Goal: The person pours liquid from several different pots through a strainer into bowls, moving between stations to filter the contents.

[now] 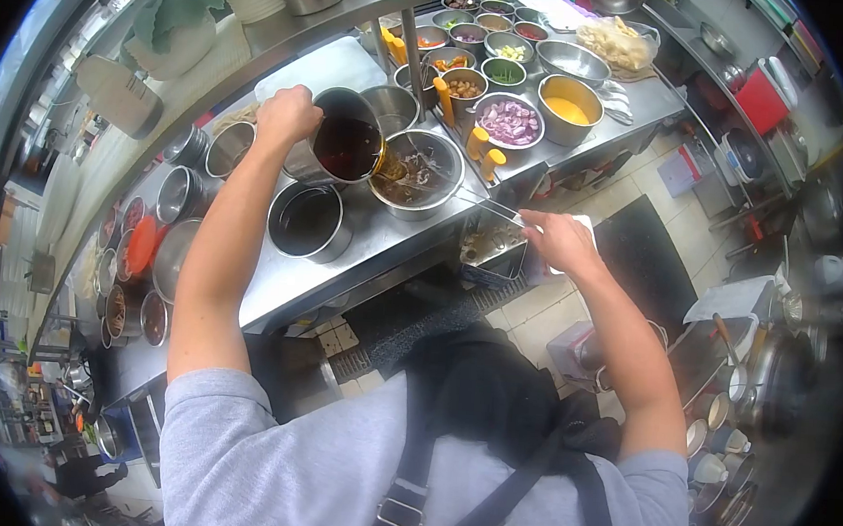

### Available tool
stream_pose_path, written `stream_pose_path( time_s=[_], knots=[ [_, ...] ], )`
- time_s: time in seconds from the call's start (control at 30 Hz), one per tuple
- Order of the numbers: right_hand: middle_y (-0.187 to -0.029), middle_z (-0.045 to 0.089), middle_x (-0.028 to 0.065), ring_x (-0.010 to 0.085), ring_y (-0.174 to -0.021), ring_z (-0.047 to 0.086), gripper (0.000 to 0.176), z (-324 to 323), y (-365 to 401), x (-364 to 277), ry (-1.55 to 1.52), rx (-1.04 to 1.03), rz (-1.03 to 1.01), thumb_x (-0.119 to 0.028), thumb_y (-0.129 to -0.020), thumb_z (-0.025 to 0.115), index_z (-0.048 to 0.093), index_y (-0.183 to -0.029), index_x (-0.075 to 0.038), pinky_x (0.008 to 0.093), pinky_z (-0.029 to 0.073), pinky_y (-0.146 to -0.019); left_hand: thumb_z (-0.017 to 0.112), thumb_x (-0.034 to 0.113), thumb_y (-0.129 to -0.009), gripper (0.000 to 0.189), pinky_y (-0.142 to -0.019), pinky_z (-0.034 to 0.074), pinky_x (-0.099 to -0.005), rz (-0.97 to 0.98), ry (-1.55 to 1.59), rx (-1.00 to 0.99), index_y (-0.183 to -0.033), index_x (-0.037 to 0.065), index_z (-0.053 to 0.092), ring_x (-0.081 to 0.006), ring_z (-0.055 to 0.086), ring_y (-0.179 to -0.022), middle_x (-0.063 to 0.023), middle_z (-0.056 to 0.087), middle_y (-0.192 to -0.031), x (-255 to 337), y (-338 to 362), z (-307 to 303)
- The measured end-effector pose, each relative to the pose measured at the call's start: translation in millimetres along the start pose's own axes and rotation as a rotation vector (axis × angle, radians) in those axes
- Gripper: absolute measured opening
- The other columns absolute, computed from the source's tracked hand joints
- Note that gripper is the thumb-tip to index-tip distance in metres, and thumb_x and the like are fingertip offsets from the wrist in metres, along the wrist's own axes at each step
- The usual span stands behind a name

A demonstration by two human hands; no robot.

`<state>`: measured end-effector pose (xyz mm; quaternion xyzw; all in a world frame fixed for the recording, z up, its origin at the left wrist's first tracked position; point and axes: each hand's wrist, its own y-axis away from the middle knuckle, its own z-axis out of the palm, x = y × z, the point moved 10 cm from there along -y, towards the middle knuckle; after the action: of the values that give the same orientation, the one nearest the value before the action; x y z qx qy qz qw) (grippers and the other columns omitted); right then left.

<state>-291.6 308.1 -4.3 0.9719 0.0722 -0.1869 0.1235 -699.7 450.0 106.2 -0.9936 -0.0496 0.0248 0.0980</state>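
**Dark liquid runs from a tilted pot into a pan**

The left hand (288, 115) is closed around the far side of a steel pot (344, 140), which is held above the counter (364, 249) and tipped steeply to the right. The pot holds a dark brown liquid, and a thin amber stream runs from its lip into the pan (418, 172) just beside it. The pan sits at the counter's near edge and already has dark liquid and some solid pieces in it (what the pieces are cannot be told).

The right hand (560, 241) is off the edge of the counter, over the tiled floor. Its fingers are curled around the end of the pan's long thin handle (496, 210), and something white shows just behind the hand.

Near the tilted pot, a round steel container (307, 220) with dark contents stands upright on the counter. Farther back are a bowl of chopped red onion (510, 121) and a bowl of yellow sauce (567, 108), with orange squeeze bottles (477, 142) between them and the pan. More small bowls of ingredients crowd the back of the counter. A row of steel cups (187, 193) lines the left side.
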Motion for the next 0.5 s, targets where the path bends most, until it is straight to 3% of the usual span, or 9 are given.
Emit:
stream_pose_path(
  time_s=[0.27,0.5],
  knots=[
    [-0.105,0.069,0.0154,0.0371,-0.099,0.064,0.034,0.5,1.5,0.8,-0.016,-0.006,0.015,-0.028,-0.090,0.061,0.065,-0.121,-0.017,0.0464,0.050,-0.087,0.060,0.023,-0.075,0.028,-0.081,0.053,-0.0486,0.025,0.008,0.014,-0.090,0.002,0.071,-0.0394,0.067,-0.090,-0.0228,0.069,-0.095,13.6,1.6,1.6],
    [-0.105,0.069,0.0156,0.0366,-0.099,0.064,0.034,1.6,1.7,2.1,-0.033,0.006,0.012,-0.028,-0.090,0.061,0.066,-0.121,-0.017,0.0460,0.050,-0.087,0.061,0.018,-0.078,0.025,-0.083,0.053,-0.0493,0.098,-0.031,0.054,-0.093,0.000,0.071,-0.0380,0.064,-0.099,-0.0196,0.062,-0.110,36.5,6.8,2.7]
  ],
)
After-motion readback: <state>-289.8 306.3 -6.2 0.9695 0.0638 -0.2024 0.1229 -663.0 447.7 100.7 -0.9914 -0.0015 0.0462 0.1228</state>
